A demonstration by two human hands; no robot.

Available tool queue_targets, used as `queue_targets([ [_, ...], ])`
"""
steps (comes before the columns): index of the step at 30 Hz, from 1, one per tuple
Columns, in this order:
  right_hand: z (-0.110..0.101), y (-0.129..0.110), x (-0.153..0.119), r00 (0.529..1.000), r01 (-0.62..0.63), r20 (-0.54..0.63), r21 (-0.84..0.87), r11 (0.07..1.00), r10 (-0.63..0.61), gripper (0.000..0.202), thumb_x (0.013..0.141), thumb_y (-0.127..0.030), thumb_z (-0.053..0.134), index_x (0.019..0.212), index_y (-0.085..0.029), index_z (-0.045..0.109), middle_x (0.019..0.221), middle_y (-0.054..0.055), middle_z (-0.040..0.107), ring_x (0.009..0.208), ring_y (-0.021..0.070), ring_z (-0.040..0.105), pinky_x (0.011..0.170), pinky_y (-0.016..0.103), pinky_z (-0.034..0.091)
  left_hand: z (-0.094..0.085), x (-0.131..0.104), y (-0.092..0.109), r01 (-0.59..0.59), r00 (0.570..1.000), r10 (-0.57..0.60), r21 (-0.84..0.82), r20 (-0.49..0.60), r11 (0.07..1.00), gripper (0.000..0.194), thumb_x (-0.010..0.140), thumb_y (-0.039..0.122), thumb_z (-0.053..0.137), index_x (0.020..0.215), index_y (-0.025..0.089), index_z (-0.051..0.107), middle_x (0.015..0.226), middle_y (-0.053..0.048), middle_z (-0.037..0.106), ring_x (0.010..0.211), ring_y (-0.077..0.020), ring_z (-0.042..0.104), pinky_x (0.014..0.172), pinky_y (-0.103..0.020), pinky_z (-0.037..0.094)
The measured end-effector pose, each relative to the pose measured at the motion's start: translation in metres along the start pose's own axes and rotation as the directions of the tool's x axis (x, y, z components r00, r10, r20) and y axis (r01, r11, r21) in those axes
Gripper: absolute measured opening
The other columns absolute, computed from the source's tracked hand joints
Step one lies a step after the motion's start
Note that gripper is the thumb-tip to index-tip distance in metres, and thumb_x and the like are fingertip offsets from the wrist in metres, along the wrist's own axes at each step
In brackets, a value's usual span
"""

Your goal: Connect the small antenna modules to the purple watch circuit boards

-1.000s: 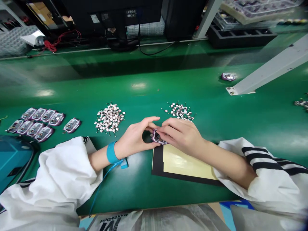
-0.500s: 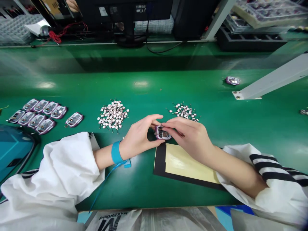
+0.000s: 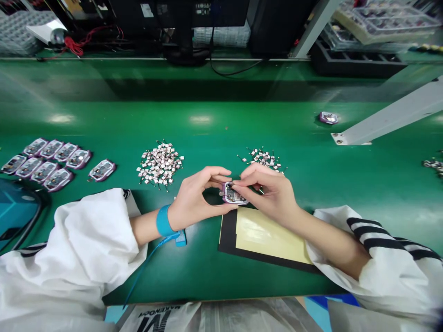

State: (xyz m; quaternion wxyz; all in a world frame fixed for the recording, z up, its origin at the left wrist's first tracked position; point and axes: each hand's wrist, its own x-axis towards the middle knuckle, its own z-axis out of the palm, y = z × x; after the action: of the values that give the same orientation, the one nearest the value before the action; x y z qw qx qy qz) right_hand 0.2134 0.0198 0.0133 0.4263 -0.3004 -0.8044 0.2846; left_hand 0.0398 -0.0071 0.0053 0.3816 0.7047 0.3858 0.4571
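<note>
My left hand [image 3: 199, 196] wears a blue wrist strap [image 3: 164, 221] and holds a small open electronic device casing [image 3: 236, 195] by its edges, between thumb and fingers. The casing has rounded corners, a purple side and a white rim, with circuitry exposed inside. Thumb and forefinger of my right hand [image 3: 268, 186] are pinched together at the casing's top edge. Whatever sits in that pinch is hidden; a tiny pale piece shows under the curled fingers. Beyond the hands lie two piles of tiny silvery parts with short leads, a larger left pile [image 3: 160, 163] and a smaller right pile [image 3: 265, 158].
Similar casings [image 3: 58, 179] stand in rows at the left, with a single casing [image 3: 102, 170] beside them. Another casing [image 3: 328, 118] lies near a white metal post [image 3: 391, 113]. A yellow sheet on a black board [image 3: 270, 235] lies below my right hand. A teal machine [image 3: 17, 212] is at far left.
The casing now shows a lighter, silvery interior where brown-black parts showed before. My right fingers have lifted and curled slightly, still at its top edge. The whole view has shifted a little.
</note>
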Motion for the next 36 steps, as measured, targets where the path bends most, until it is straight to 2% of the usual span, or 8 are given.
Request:
queue_targets([
  [3, -0.004, 0.000, 0.002, 0.994, 0.099, 0.072, -0.171, 0.980, -0.088, 0.009, 0.079, -0.011, 0.055, 0.070, -0.014, 0.057, 0.069, 0.002, 0.052, 0.061, 0.0104, 0.048, 0.051, 0.022, 0.039, 0.000, -0.001, -0.001, 0.019, 1.000, -0.019, -0.006, 0.016, 1.000, 0.047, 0.062, 0.020, 0.073, 0.102, 0.017, 0.048, 0.095, -0.003, 0.061, 0.080, -0.0107, 0.062, 0.078, -0.021, 0.054],
  [7, -0.010, 0.000, 0.001, 0.946, 0.324, 0.158, -0.437, 0.839, -0.283, 0.008, 0.081, -0.013, 0.054, 0.076, -0.015, 0.059, 0.076, 0.007, 0.054, 0.066, 0.0139, 0.051, 0.056, 0.027, 0.042, 0.000, -0.001, -0.002, 0.031, 0.999, -0.030, -0.026, 0.036, 0.999, 0.049, 0.062, 0.020, 0.073, 0.103, 0.018, 0.046, 0.093, -0.003, 0.062, 0.082, -0.0113, 0.062, 0.079, -0.022, 0.054],
  [10, -0.011, 0.001, -0.001, 0.946, 0.325, 0.145, -0.426, 0.844, -0.291, 0.006, 0.083, -0.014, 0.053, 0.080, -0.016, 0.058, 0.077, 0.006, 0.055, 0.068, 0.0128, 0.052, 0.058, 0.025, 0.044, 0.001, -0.001, -0.003, 0.043, 0.999, -0.042, -0.021, 0.033, 0.999, 0.049, 0.062, 0.021, 0.073, 0.104, 0.018, 0.046, 0.093, -0.003, 0.062, 0.082, -0.0119, 0.062, 0.079, -0.023, 0.054],
  [15, -0.009, 0.003, -0.001, 0.941, 0.312, 0.248, -0.388, 0.867, -0.228, 0.012, 0.086, -0.015, 0.048, 0.080, -0.013, 0.058, 0.075, 0.006, 0.056, 0.067, 0.0135, 0.051, 0.059, 0.025, 0.044, 0.001, -0.002, -0.006, 0.029, 0.998, -0.031, 0.045, 0.052, 0.999, 0.045, 0.063, 0.020, 0.072, 0.101, 0.018, 0.047, 0.095, -0.003, 0.061, 0.082, -0.0119, 0.062, 0.078, -0.022, 0.054],
  [20, -0.009, 0.002, -0.001, 0.942, 0.317, 0.232, -0.393, 0.863, -0.240, 0.011, 0.084, -0.013, 0.050, 0.077, -0.011, 0.058, 0.074, 0.006, 0.056, 0.067, 0.0135, 0.051, 0.059, 0.024, 0.044, 0.000, -0.001, -0.004, 0.061, 0.992, -0.067, 0.055, 0.109, 0.997, 0.050, 0.062, 0.020, 0.072, 0.104, 0.018, 0.045, 0.092, -0.002, 0.062, 0.080, -0.0112, 0.062, 0.077, -0.021, 0.054],
  [24, -0.009, 0.000, 0.000, 0.922, 0.342, 0.317, -0.398, 0.851, -0.223, 0.017, 0.088, -0.015, 0.044, 0.076, -0.011, 0.056, 0.073, 0.006, 0.054, 0.064, 0.0129, 0.048, 0.055, 0.024, 0.041, 0.000, -0.001, -0.003, 0.067, 0.989, -0.070, 0.033, 0.127, 0.997, 0.050, 0.061, 0.020, 0.073, 0.103, 0.018, 0.046, 0.090, -0.001, 0.062, 0.079, -0.0106, 0.062, 0.077, -0.021, 0.054],
  [30, -0.018, -0.009, 0.006, 0.802, 0.553, 0.536, -0.498, 0.668, -0.264, 0.028, 0.091, -0.013, 0.034, 0.076, -0.010, 0.057, 0.068, 0.005, 0.049, 0.063, 0.0150, 0.042, 0.058, 0.027, 0.039, 0.001, 0.000, -0.003, 0.072, 0.982, -0.078, 0.043, 0.171, 0.997, 0.049, 0.061, 0.020, 0.072, 0.102, 0.018, 0.046, 0.089, -0.002, 0.061, 0.078, -0.0118, 0.061, 0.075, -0.023, 0.055],
  [36, -0.013, -0.015, 0.007, 0.755, 0.651, 0.549, -0.569, 0.502, -0.358, 0.031, 0.089, -0.008, 0.035, 0.075, -0.011, 0.061, 0.066, 0.005, 0.052, 0.061, 0.0151, 0.045, 0.055, 0.027, 0.036, 0.000, 0.005, -0.005, 0.181, 0.976, -0.179, -0.008, 0.124, 0.983, 0.046, 0.061, 0.019, 0.071, 0.099, 0.016, 0.046, 0.085, -0.002, 0.060, 0.075, -0.0104, 0.061, 0.074, -0.022, 0.054],
])
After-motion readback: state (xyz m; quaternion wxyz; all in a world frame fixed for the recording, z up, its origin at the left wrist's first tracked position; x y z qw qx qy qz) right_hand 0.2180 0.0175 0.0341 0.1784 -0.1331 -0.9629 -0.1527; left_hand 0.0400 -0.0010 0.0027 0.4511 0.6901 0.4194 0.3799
